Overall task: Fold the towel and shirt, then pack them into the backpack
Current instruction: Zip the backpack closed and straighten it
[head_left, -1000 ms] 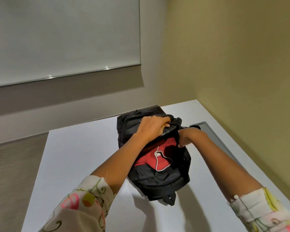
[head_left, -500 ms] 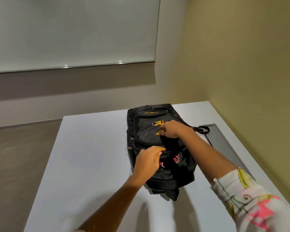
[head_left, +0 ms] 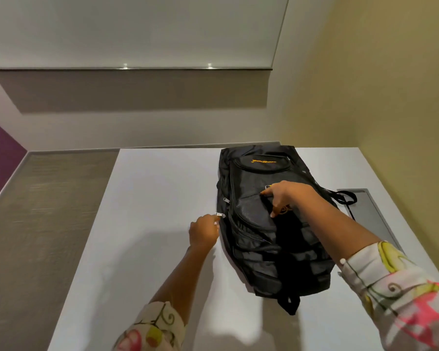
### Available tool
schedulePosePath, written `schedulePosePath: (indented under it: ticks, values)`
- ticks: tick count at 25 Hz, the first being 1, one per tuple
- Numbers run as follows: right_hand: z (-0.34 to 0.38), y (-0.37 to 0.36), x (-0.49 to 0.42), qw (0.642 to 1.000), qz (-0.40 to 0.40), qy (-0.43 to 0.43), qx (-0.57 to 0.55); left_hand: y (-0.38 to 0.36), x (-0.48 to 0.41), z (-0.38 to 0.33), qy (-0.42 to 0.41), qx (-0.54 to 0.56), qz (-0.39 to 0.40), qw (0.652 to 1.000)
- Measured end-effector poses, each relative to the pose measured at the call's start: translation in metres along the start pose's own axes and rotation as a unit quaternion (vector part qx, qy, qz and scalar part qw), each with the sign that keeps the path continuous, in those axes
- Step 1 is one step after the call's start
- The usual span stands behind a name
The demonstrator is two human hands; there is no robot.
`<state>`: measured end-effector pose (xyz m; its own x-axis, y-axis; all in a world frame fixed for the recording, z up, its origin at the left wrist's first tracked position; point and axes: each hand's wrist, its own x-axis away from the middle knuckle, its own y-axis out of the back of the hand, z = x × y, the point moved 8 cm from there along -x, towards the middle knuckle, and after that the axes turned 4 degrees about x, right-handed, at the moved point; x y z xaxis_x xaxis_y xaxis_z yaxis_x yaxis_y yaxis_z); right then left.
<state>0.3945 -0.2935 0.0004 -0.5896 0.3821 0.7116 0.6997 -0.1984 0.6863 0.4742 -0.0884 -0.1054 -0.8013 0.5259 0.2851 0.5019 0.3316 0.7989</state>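
Now the black backpack point(head_left: 254, 224) lies flat on the white table point(head_left: 150, 198), toward its 2 o'clock corner, with yellow stitching on its pockets and a grab loop at 6 o'clock. The left hand point(head_left: 204, 230) pinches the silver zipper pull point(head_left: 220, 214) at the bag's 9 o'clock edge. The right hand point(head_left: 284, 196) presses on the front pocket, fingers spread wide.

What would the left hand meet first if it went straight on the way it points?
Probably the left side of the backpack: the left hand pinches the zipper pull there, aimed up-right into it.
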Motion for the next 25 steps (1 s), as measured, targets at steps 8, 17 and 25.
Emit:
schedulePosePath:
  ticks: [8, 17, 25]
  values:
    - [0.008, -0.013, -0.031, 0.997, 0.010, 0.014, 0.081, -0.060, -0.058, -0.016, -0.083, -0.119, 0.091, 0.985]
    - [0.002, -0.032, -0.028, 0.997, -0.027, 0.005, 0.070, -0.052, -0.074, 0.005, 0.031, -0.080, 0.043, 0.995]
    - [0.005, -0.037, -0.024, 0.998, -0.036, -0.017, 0.054, -0.043, -0.046, 0.012, -0.009, -0.121, 0.016, 0.992]
